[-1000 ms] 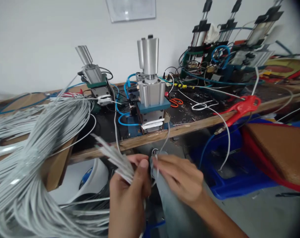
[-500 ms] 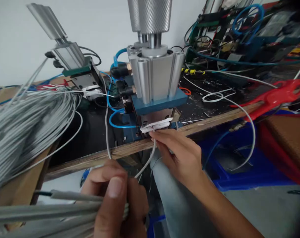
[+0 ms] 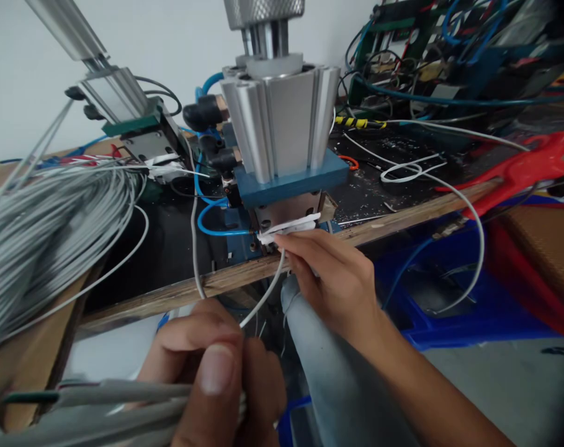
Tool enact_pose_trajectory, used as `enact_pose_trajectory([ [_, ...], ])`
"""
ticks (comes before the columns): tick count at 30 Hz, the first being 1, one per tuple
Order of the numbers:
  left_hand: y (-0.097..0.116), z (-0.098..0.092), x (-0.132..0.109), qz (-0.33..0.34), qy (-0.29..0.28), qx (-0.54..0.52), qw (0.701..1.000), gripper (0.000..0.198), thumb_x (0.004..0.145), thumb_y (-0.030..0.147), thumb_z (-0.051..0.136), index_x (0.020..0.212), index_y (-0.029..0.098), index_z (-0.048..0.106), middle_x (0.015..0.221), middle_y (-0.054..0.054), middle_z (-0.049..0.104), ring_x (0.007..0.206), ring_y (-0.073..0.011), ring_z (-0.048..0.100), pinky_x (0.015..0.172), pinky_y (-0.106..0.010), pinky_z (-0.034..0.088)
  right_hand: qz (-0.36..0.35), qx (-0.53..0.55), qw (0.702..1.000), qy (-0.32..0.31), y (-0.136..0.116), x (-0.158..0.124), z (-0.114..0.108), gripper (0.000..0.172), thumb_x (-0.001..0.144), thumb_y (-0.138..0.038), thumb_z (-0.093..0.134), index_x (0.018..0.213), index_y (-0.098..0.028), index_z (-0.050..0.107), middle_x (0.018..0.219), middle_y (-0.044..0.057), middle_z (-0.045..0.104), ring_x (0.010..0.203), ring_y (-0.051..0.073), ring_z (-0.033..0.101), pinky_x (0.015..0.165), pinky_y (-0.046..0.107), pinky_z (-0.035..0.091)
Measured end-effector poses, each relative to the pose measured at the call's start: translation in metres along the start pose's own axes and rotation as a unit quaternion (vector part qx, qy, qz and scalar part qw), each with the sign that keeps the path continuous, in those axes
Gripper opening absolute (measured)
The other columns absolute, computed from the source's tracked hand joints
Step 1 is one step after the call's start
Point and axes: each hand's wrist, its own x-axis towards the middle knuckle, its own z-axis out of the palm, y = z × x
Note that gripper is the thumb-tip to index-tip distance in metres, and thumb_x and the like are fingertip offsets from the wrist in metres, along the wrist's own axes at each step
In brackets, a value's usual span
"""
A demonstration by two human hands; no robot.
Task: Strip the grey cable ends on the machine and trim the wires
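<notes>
My left hand [image 3: 216, 372] is closed round a bundle of grey cables [image 3: 123, 413] at the lower left; one cable end shows a dark green wire. From that hand a single grey cable [image 3: 265, 295] curves up to the front of a pneumatic press [image 3: 282, 124] with a silver cylinder and a blue plate. There my right hand [image 3: 335, 273] pinches the cable near its end, just below the white-taped jaw [image 3: 291, 227] of the press. The cable's tip is hidden by the fingers and the tape.
A second press [image 3: 118, 102] stands at the back left, behind a large coil of grey cable [image 3: 77, 217]. A red air gun [image 3: 523, 171] lies at the right on the wooden bench edge [image 3: 379, 233]. Below it is a blue bin [image 3: 430, 335].
The view has shifted slightly, so the press appears a little further left and larger. Both hands keep their grip, the right still at the taped jaw with the cable.
</notes>
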Motion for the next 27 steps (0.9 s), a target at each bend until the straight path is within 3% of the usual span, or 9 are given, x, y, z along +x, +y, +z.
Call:
enact_pose_trajectory([
  [3,-0.0009,0.0021,-0.0032,-0.010,0.009,0.012,1.000,0.020,0.088,0.037,0.080,0.082,0.022,0.068,0.075,0.006,0.048,0.044,-0.0021,0.037,0.043,-0.023,0.019,0.003,0.004,1.000,-0.006,0.0001,0.0003,-0.0001,0.025,0.101,0.002,0.056,0.117,-0.012,0.069,0.108,0.009,0.074,0.098,0.019,0.071,0.087,0.032,0.059],
  [10,-0.0008,0.0023,-0.0049,-0.016,0.001,0.000,1.000,0.019,0.088,0.036,0.081,0.082,0.022,0.069,0.075,0.005,0.047,0.044,-0.0023,0.038,0.043,-0.021,0.021,0.012,0.007,0.999,-0.033,-0.0006,0.0029,-0.0045,0.029,0.098,0.005,0.055,0.118,-0.008,0.071,0.108,0.008,0.072,0.099,0.018,0.070,0.090,0.029,0.056],
  [14,0.0011,0.0026,-0.0060,-0.022,-0.001,0.019,1.000,0.029,0.089,0.033,0.078,0.071,0.021,0.060,0.070,0.004,0.049,0.043,-0.0046,0.038,0.041,-0.022,0.019,0.014,0.007,0.999,-0.044,-0.0009,0.0042,-0.0057,0.030,0.097,0.006,0.055,0.118,-0.005,0.073,0.110,0.010,0.072,0.101,0.019,0.069,0.091,0.027,0.054],
  [17,0.0022,0.0028,-0.0075,-0.013,-0.012,0.022,1.000,0.022,0.090,0.036,0.078,0.076,0.025,0.066,0.067,0.004,0.043,0.044,-0.0061,0.035,0.041,-0.024,0.016,0.008,-0.005,0.999,-0.049,-0.0008,0.0046,-0.0059,0.031,0.096,0.007,0.053,0.117,-0.005,0.073,0.109,0.009,0.072,0.101,0.019,0.069,0.091,0.028,0.054],
  [23,0.0060,0.0020,-0.0096,-0.026,-0.015,0.034,0.999,0.023,0.086,0.038,0.084,0.079,0.023,0.068,0.069,0.005,0.046,0.046,-0.0034,0.038,0.045,-0.015,0.028,0.004,-0.012,0.998,-0.059,0.0017,0.0043,-0.0066,0.038,0.095,0.008,0.051,0.120,-0.015,0.067,0.111,0.006,0.072,0.103,0.020,0.070,0.091,0.030,0.057],
  [27,0.0061,0.0008,-0.0093,-0.044,-0.023,0.004,0.999,0.019,0.091,0.036,0.078,0.081,0.023,0.068,0.067,0.005,0.043,0.049,-0.0037,0.037,0.048,-0.011,0.035,-0.001,-0.008,0.998,-0.056,0.0015,0.0048,-0.0071,0.044,0.092,0.011,0.051,0.121,-0.019,0.064,0.112,0.005,0.072,0.107,0.019,0.070,0.095,0.030,0.059],
])
